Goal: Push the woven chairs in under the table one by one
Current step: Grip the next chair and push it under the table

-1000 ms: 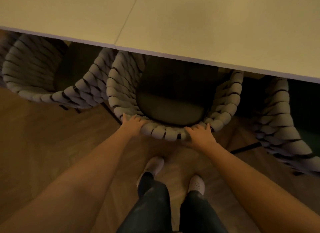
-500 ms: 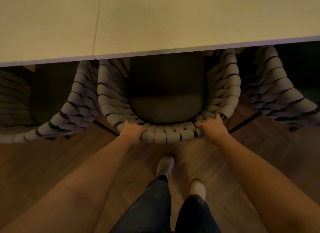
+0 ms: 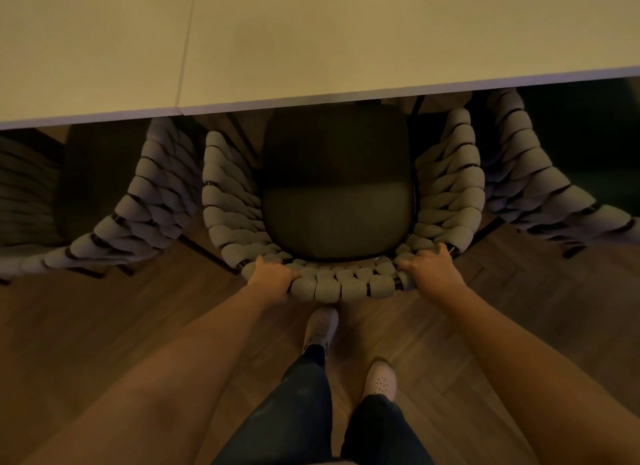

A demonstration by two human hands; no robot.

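A woven chair (image 3: pixel 343 284) with a thick grey rope-wrapped backrest stands at the centre of the scene, its dark seat cushion (image 3: pixel 337 201) partly beneath the near edge of a pale table (image 3: pixel 381 42). The far half of the cushion lies in the tabletop's shadow; the curved back rail remains on the near side, clear of the table edge.

The left hand (image 3: pixel 272 276) grips the rail at its left end, fingers curled over the top of the woven cord. The right hand (image 3: pixel 429 269) grips the rail's right end in the same way, fingers wrapped over the weave, thumb toward the middle. Both bare forearms reach in from the near corners.

A second woven chair (image 3: pixel 138 222) stands just to the left, its side close beside the centre chair's arm, its seat under the table. A third woven chair (image 3: pixel 533 180) stands just to the right, likewise tucked in, its rope side near the centre chair's right arm.

The tabletop is bare and shows a seam (image 3: pixel 187 42) running from far to near left of centre. Below, a wooden floor (image 3: pixel 540 309) laid in angled planks carries the person's two light perforated shoes (image 3: pixel 320 328), the left one forward under the chair back, and dark trousers (image 3: pixel 287 416). Lighting is dim and warm.
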